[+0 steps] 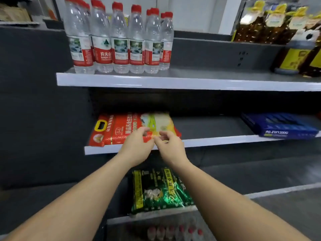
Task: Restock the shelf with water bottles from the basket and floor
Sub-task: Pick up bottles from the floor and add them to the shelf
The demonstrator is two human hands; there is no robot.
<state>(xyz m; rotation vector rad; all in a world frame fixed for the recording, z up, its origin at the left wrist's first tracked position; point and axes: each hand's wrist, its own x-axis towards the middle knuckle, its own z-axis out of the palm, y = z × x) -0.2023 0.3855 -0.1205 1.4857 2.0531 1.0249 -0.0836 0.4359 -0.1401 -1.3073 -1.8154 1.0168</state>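
Observation:
Several clear water bottles with red caps and red labels stand upright at the left end of the upper shelf. More red-capped bottles show blurred at the bottom of the view, below the lowest shelf. My left hand and my right hand are side by side in front of the middle shelf's edge, near a red and yellow rice bag. Both hands have loosely curled fingers and hold nothing that I can see.
The upper shelf has bare grey surface to the right of the bottles, up to dark oil bottles at the far right. A blue box lies on the middle shelf at right. A green rice bag lies on the lower shelf.

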